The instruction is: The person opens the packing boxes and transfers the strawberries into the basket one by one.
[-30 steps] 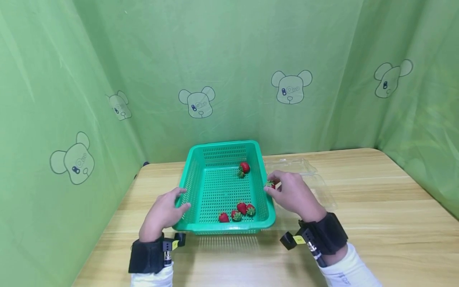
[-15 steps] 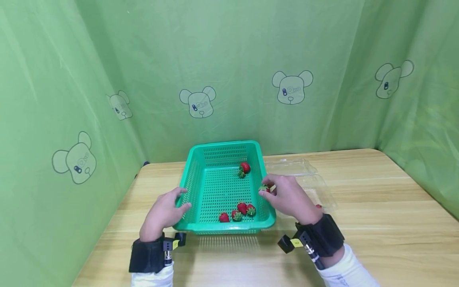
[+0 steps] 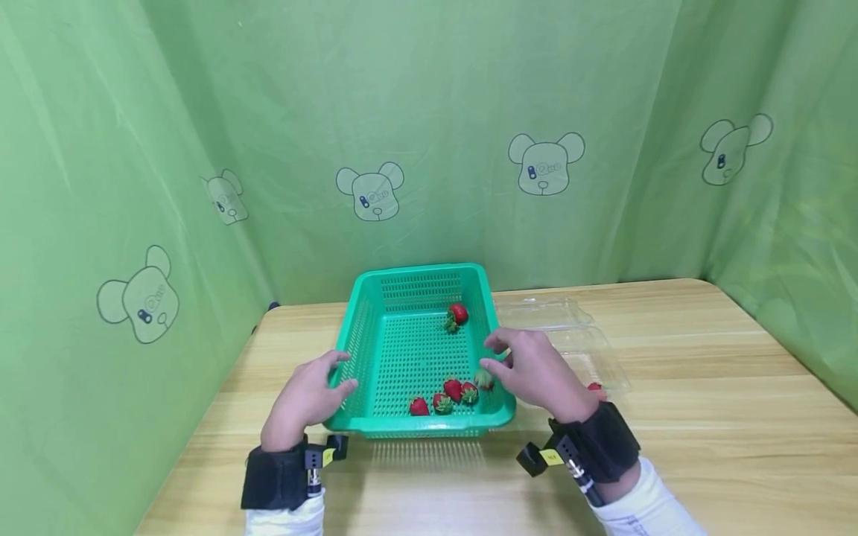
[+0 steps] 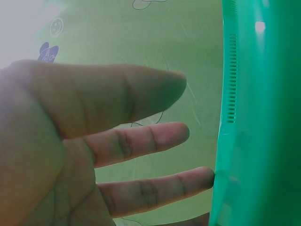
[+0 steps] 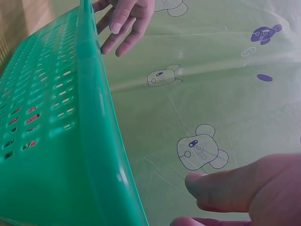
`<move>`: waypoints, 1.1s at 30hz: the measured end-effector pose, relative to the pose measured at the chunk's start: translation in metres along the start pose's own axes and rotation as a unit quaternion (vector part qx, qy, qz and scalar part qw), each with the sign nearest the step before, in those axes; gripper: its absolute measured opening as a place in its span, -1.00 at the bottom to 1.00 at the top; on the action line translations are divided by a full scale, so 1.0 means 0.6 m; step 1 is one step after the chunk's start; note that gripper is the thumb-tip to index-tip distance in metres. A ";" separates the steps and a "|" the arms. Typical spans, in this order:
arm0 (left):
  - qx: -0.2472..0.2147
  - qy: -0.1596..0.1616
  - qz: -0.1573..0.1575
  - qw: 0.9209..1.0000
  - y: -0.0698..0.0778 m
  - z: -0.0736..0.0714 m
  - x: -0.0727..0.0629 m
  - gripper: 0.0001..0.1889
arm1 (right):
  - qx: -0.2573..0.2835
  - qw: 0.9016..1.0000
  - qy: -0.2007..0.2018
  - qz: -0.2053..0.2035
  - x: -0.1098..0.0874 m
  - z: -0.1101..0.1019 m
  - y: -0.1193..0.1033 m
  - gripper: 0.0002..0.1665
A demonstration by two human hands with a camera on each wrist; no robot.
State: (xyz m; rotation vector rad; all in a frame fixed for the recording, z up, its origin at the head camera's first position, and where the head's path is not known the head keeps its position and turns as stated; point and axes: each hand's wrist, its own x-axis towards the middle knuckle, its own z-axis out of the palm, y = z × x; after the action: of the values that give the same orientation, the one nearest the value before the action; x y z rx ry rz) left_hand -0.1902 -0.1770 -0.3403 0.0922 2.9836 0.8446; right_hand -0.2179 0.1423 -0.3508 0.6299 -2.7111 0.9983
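A green perforated plastic basket (image 3: 418, 424) stands on the table between both hands. My left hand (image 3: 306, 398) is at its left rim, fingers apart; in the left wrist view a fingertip (image 4: 206, 176) meets the green rim. Over the right rim is my right hand (image 3: 536, 371), thumb and forefinger parted with nothing between them. Just below those fingertips, inside the basket, lies a strawberry (image 3: 484, 381) with its leaves up. Several more strawberries (image 3: 452, 388) are grouped along the near side, and a red one (image 3: 459, 313) lies toward the back right beside a leafy one.
Right of the basket, a clear plastic clamshell container (image 3: 590, 342) lies open, partly behind my right hand. Another strawberry (image 3: 595, 387) shows at its near right, by my wrist. The wooden table (image 3: 724, 387) runs back to a green curtain (image 3: 429, 112) printed with bear heads.
My right hand moved left over the basket's rim with a strawberry, then let it go. That strawberry now lies inside by the right wall. My left hand has stayed in place.
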 end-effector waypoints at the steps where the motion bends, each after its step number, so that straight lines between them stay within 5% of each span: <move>1: 0.000 0.000 0.000 1.000 0.000 0.000 0.000 -0.47 | -0.001 1.000 0.000 0.002 0.000 -0.001 0.000 -0.74; 33: -0.005 0.000 0.003 1.000 -0.001 0.001 0.000 -0.47 | -0.057 0.993 -0.006 0.100 -0.007 -0.072 0.076 -0.63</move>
State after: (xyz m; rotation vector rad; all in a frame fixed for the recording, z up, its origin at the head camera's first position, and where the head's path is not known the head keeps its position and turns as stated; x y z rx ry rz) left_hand -0.1901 -0.1772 -0.3408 0.1014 2.9807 0.8598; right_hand -0.2335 0.2033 -0.3457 0.3519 -2.8606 0.8743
